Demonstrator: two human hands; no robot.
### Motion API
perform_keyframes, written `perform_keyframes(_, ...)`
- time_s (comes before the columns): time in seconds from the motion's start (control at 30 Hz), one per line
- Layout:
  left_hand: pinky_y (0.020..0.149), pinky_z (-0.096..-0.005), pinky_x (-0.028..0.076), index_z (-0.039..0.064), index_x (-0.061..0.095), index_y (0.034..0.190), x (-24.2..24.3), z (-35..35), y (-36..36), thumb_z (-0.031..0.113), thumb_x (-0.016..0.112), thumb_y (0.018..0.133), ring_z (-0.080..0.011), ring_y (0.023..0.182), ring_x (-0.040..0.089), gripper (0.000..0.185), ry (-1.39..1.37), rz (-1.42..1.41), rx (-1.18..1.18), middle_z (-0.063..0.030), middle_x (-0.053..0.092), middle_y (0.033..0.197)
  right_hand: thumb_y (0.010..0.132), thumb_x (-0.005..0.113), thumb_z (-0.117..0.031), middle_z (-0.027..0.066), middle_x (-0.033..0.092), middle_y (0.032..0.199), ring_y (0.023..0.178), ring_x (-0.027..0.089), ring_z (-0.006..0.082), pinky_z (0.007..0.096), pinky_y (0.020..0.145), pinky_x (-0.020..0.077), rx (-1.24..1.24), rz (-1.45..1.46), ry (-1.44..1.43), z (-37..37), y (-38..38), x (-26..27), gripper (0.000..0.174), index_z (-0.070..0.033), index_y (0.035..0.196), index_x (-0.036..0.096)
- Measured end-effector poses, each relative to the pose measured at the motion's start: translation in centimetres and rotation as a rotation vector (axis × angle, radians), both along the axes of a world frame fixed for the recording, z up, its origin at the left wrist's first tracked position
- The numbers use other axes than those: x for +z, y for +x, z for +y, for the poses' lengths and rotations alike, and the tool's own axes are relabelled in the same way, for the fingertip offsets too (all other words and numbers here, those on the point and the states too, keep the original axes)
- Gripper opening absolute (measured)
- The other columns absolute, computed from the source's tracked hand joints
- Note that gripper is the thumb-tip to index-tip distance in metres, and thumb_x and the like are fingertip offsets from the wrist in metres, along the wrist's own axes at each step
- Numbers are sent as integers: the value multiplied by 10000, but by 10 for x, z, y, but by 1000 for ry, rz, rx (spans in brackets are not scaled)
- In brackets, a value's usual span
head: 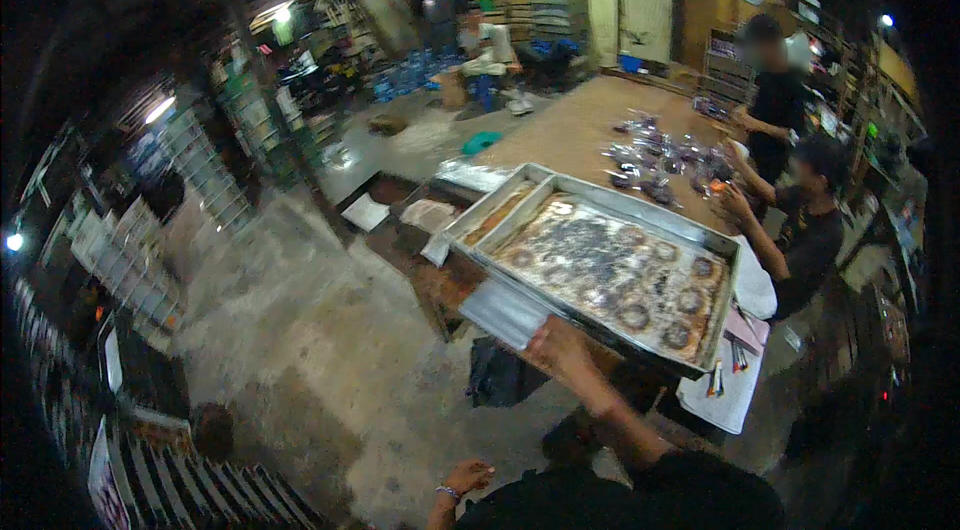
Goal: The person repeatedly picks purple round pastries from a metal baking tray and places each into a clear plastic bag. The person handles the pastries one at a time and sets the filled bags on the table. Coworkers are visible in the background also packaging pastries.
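My right hand (561,348) reaches forward to the end of a flat stack of clear plastic sheets or bags (501,308) at the table's near edge. Blur hides whether its fingers grip the stack or rest on it. Just beyond stands a large shallow metal tray (459,241), set at an angle and split by a divider. White powder and dark round marks cover the floor of its wide compartment; the narrow one is at the left. My left hand (468,476), with a bracelet at the wrist, hangs low by my body, loosely curled, and no object shows in it.
On the long brown table (555,128) lie several clear-wrapped dark items (660,155). Two people (810,237) work along its right side; another sits at the back. White cloth or paper (716,399) and small tubes lie at right. A post (289,132) rises left; racks (124,267) stand beyond.
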State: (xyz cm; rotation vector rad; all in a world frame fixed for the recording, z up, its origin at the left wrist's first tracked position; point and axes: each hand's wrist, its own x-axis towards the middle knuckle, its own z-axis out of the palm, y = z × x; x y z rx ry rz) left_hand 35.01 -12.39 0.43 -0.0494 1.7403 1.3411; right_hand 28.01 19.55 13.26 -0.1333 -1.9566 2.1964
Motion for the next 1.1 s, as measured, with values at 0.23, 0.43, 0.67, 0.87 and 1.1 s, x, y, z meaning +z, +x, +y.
perform_keyframes(0.23, 585, -296, 502, 9, 631, 929, -6, -132, 69, 288, 656, 822, -144, 628, 598, 300, -135, 119, 273, -62, 649, 797, 879, 552, -392, 118, 568, 1132, 1049, 536, 217, 321, 878, 425, 1691, -506, 658, -190, 98, -180, 489, 2, 1169, 541)
perform_keyframes(0.43, 608, -266, 506, 14, 634, 966, 17, -185, 125, 269, 662, 823, -125, 685, 620, 294, -156, 198, 894, -70, 663, 813, 897, 456, -297, 188, 599, 949, 848, 591, 295, 421, 731, 497, 995, -820, 1180, -81, 34, -258, 320, -18, 944, 604)
perform_keyframes(0.67, 567, -261, 498, 1, 638, 929, 3, -213, 229, 216, 674, 815, -107, 620, 599, 246, -195, 168, 1657, -72, 655, 771, 844, 482, -321, 179, 635, 764, 607, 584, 265, 410, 569, 473, 1209, -820, 1237, -249, -76, -267, 373, 10, 898, 645)
perform_keyframes(0.87, 524, -277, 486, 26, 651, 895, 7, -230, 259, 179, 647, 832, -98, 593, 582, 166, -237, -23, 2052, -63, 643, 728, 849, 616, -226, 65, 618, 993, 798, 605, 158, 282, 697, 471, 1947, -119, 372, -658, 16, -139, 350, -34, 1137, 562)
perform_keyframes(1.1, 567, -281, 492, 42, 637, 942, 75, -257, 225, 209, 651, 827, -105, 643, 577, 203, -330, -11, 2472, -47, 646, 758, 867, 579, -309, 221, 508, 1129, 885, 607, 269, 333, 763, 518, 2136, -991, 183, -846, 242, -14, 553, 10, 1265, 365)
